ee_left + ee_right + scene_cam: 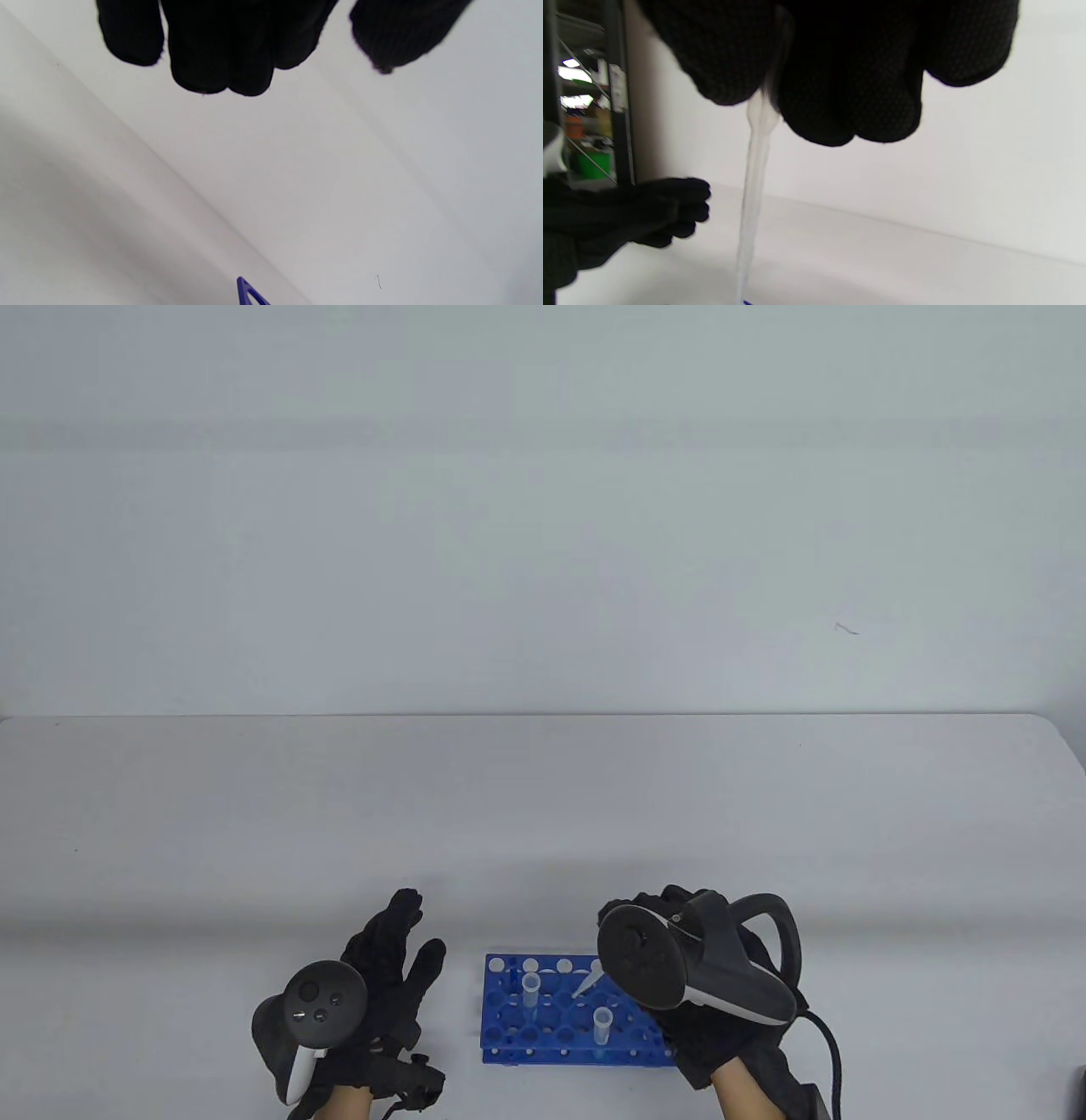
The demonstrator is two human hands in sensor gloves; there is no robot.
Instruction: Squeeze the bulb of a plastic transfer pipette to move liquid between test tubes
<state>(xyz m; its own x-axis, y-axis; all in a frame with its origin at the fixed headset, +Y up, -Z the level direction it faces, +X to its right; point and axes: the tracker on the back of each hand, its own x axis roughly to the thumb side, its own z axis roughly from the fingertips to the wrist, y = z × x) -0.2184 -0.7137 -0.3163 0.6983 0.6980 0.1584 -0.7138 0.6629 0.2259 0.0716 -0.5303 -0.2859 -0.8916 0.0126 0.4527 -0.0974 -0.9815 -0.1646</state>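
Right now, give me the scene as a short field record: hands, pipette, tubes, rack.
right hand: holds the pipette by its upper end, stem pointing down toward the rack
left hand: beside the rack on its left, fingers extended, holds nothing
rack: blue, on the table between the hands
tubes: two clear ones upright in the rack, one further back, one nearer
pipette tip: over the rack, not inside either tube
liquid: cannot tell

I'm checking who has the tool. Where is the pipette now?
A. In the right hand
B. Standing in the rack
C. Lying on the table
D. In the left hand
A. The right hand grips the pipette at its top, its stem hanging down; the left hand holds nothing.
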